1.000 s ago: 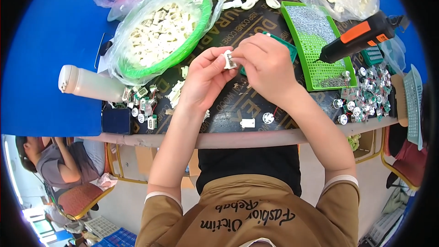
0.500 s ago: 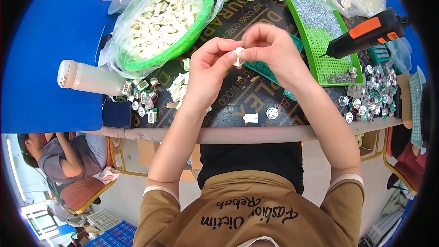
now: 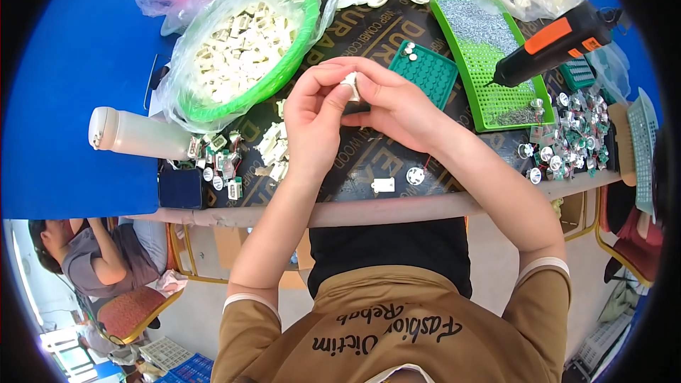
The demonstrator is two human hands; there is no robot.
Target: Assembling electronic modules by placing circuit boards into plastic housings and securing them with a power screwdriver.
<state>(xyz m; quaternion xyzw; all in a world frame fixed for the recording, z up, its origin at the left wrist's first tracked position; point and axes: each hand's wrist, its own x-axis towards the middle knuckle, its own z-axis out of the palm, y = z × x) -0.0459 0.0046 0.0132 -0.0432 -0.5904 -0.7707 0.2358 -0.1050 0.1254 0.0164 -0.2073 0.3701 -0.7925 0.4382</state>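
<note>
A small white plastic housing [image 3: 350,84] is pinched between my two hands above the table. My left hand [image 3: 312,105] has its thumb and fingers closed on it from the left. My right hand [image 3: 396,103] presses on it from the right with the thumb and curled fingers, hiding much of it. Below the hands, near the table's front edge, lie a flat white rectangular piece [image 3: 383,184] and a round white disc [image 3: 416,176] with a red wire. A heap of white housings [image 3: 273,147] is beside my left wrist. Behind my right hand sits a teal tray [image 3: 434,74] with a few small round pieces.
A green basket [image 3: 301,57] full of white housings stands far left, near a bottle [image 3: 138,132] and a phone [image 3: 180,186]. On the right are a green perforated tray [image 3: 489,78] of small metal pieces, a black-and-orange power screwdriver [image 3: 553,44] and piled reflectors with wires [image 3: 571,138].
My right hand has come down from its raised pinch and now wraps closer round the housing against my left hand. The teal tray, mostly covered before, shows fully. The whole view has shifted slightly.
</note>
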